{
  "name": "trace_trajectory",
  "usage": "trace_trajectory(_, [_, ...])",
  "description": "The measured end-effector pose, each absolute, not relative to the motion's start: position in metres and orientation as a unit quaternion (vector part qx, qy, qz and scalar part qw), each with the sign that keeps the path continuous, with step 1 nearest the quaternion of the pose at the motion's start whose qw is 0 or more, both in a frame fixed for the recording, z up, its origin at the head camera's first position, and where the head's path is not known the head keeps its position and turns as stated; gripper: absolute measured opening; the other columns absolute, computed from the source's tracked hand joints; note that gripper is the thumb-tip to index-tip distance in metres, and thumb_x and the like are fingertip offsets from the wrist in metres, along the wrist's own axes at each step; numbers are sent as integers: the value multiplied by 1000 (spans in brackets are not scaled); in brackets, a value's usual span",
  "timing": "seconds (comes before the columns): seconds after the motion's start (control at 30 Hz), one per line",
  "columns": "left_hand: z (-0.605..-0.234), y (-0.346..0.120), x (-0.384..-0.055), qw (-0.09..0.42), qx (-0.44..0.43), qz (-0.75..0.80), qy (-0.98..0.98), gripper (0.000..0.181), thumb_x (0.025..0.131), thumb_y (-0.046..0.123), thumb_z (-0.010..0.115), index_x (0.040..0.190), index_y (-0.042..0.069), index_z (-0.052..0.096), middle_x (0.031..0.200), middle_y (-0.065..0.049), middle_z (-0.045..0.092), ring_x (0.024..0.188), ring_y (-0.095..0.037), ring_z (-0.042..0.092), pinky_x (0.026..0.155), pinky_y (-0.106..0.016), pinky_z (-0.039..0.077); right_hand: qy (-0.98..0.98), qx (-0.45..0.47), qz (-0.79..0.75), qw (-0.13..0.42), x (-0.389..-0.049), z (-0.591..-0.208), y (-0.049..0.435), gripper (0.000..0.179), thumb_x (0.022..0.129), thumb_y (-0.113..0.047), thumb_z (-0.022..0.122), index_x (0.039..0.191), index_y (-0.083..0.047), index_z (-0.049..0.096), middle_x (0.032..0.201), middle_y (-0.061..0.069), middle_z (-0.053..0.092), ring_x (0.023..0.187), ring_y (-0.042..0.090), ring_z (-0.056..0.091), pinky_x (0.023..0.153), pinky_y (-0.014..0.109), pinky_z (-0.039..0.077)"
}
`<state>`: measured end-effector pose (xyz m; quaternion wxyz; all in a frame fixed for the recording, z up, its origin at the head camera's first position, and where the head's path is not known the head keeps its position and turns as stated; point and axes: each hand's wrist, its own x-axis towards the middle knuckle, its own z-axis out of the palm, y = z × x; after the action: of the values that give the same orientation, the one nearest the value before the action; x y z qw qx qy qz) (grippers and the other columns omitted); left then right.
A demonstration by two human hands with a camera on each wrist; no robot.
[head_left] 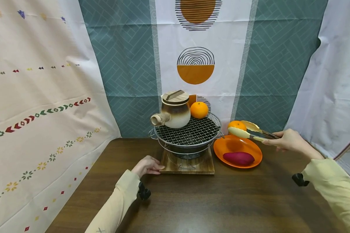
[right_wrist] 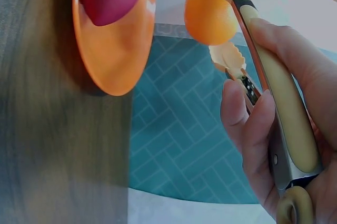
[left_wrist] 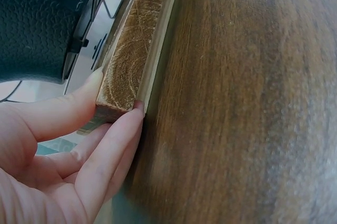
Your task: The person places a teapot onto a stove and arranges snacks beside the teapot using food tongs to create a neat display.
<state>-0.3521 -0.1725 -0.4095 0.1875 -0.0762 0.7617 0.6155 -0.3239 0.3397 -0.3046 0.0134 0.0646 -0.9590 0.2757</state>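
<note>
My right hand (head_left: 291, 142) grips a pair of tongs (right_wrist: 287, 108) with cream-coloured tips. Between those tips an orange (head_left: 236, 125) is held above the orange plate (head_left: 219, 152). On that plate lies a purple sweet potato (head_left: 238, 158). My left hand (head_left: 146, 165) pinches the near left corner of a square wooden board (head_left: 175, 167); in the left wrist view the thumb lies on one face and the fingertips at the opposite edge. A round grill (head_left: 192, 136) with a wire mesh stands on the board. The mesh bears a side-handled teapot (head_left: 179, 118) and another orange (head_left: 199, 110).
The brown wooden table (head_left: 192, 200) extends in front of the board and plate. A teal and white patterned curtain (head_left: 128, 64) hangs behind the table. Pale cloths hang at the left (head_left: 46, 97) and right (head_left: 332, 87).
</note>
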Motion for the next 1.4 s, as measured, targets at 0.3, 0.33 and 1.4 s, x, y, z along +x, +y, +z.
trace_trajectory(0.3, [-409, -172, -352, 189, -74, 618, 759, 45, 76, -7, 68, 113, -21, 44, 76, -16, 58, 63, -19, 58, 65, -35, 54, -956, 57, 286, 26, -320, -292, 341, 60, 75, -47, 70, 104, 4, 60, 56, 6, 57, 49, 21, 53, 45, 29, 42])
trace_trajectory(0.33, [-410, -172, -352, 190, -75, 619, 759, 45, 77, -7, 67, 113, -21, 44, 76, -16, 58, 63, -19, 58, 65, -35, 54, -956, 56, 287, 26, -320, -291, 341, 60, 75, -47, 70, 104, 5, 60, 56, 6, 57, 49, 21, 53, 44, 29, 42])
trace_trajectory(1.4, [-409, -173, -351, 187, -74, 615, 763, 45, 76, -7, 68, 112, -21, 44, 77, -16, 57, 63, -19, 59, 66, -35, 54, -957, 52, 285, 27, -315, -255, 328, 77, 75, -51, 67, 121, 9, 50, 62, 7, 60, 54, 22, 54, 48, 31, 46])
